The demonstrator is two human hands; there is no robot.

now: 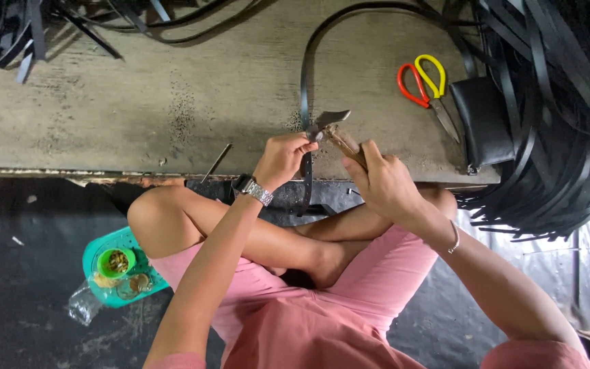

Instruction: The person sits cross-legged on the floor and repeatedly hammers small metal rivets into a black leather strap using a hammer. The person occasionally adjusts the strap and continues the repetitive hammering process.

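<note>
Your left hand (283, 158) pinches a black strap (304, 102) at the near edge of the worn wooden workbench (172, 102), fingers closed on it. Your right hand (384, 183) is wrapped around the wooden handle of a hammer (332, 126), its metal head just over the strap. Scissors (426, 85) with red and yellow handles lie farther right, beside a black pouch (489, 123).

A person sits cross-legged at a low worktop (172, 102). The left hand (281, 158) pinches a black strap (305, 89) at the worktop's near edge, and the strap loops away across the board. Just right of the strap, the right hand (384, 181) grips a wooden-handled hammer (332, 126), its head seemingly touching the strap. Scissors (426, 85) with red and yellow handles lie farther right of the strap.
</note>
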